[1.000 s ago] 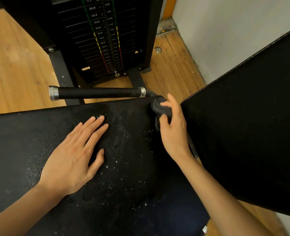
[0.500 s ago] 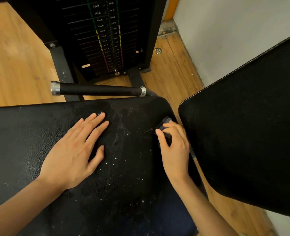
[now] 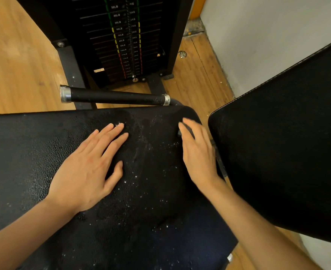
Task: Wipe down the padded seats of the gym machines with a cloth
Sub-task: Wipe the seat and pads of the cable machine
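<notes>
Fingers (image 3: pixel 110 137) of the left hand (image 3: pixel 86 170) lie straight and slightly spread, palm flat on the black padded seat (image 3: pixel 44 145) at mid-frame, its forearm running off the lower left corner. Right of centre, the right hand (image 3: pixel 197 154) stretches forward with fingers extended and close together, pressing a dark cloth (image 3: pixel 188 131) onto the seat's far right corner; only a small part of the cloth shows beyond the fingers, and motion blur softens the fingertips, so I cannot tell whether any of them curl round it. Its forearm leaves at the lower right. White specks and droplets dot the seat surface between the hands. A second black pad (image 3: pixel 287 152) fills the right side, just beside the right hand. Above the seat, a black handle bar (image 3: pixel 116 97) with metal ends crosses the frame, and a weight stack (image 3: pixel 125 36) stands at the top centre on wooden floor (image 3: pixel 14 65).
</notes>
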The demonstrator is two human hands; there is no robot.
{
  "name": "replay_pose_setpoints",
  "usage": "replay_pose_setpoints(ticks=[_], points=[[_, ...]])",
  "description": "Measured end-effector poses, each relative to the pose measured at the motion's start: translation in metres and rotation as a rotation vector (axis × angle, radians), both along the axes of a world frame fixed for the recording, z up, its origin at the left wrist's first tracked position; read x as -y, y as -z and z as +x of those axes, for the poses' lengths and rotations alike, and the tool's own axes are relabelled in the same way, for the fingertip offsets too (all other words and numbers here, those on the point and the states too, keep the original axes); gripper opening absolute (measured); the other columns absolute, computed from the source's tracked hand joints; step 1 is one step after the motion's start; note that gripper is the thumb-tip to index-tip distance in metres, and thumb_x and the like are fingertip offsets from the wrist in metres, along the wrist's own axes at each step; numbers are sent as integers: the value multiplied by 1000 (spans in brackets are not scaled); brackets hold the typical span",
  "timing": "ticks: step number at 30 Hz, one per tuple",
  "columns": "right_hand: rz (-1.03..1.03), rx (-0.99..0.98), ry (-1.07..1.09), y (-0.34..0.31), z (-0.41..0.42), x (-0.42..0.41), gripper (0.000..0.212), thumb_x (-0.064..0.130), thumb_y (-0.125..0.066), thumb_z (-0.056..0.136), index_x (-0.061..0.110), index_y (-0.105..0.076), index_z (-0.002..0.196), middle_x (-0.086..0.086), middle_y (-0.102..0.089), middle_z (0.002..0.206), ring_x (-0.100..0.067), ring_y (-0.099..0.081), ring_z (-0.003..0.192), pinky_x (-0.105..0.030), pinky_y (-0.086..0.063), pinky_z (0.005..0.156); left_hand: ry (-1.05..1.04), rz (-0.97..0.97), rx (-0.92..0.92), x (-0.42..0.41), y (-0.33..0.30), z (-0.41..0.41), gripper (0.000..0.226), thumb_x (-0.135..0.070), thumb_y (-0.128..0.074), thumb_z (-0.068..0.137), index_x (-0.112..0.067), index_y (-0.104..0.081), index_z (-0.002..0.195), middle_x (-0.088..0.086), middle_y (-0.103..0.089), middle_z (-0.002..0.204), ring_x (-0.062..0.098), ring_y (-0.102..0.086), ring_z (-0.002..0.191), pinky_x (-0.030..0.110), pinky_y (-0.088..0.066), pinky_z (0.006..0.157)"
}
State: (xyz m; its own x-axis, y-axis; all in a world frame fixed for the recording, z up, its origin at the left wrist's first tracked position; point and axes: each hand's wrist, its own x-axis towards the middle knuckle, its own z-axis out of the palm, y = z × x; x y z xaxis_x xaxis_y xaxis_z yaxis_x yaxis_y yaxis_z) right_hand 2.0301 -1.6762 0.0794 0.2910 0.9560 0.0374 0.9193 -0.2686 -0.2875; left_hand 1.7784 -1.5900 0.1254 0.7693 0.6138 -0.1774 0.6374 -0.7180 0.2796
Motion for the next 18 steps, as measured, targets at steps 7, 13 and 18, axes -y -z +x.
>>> replay_pose_setpoints(ticks=[7,13,18], points=[[63,-159,320,-16,-55,-59,47,5,-59,91,12,-53,137,-7,-47,146,-23,-45,134,-31,-43,103,2,0,-11,1,1,0,63,-43,-33,98,-12,-36,153,4,-25,164,18,-16,154,42,-18,125],[-25,-296,406,-7,6,-66,39,15,-49,101,18,-52,140,1,-49,143,-12,-46,128,-30,-42,105,-8,3,-7,1,0,2,63,-43,-33,99,-12,-35,154,3,-26,164,18,-17,153,40,-16,125],[77,-218,38,-20,-73,-66,38,9,-59,94,10,-59,133,-6,-55,139,-22,-48,131,-31,-42,104,-6,6,-16,1,-2,2,63,-43,-33,98,-12,-35,153,4,-26,164,18,-17,154,40,-16,125]])
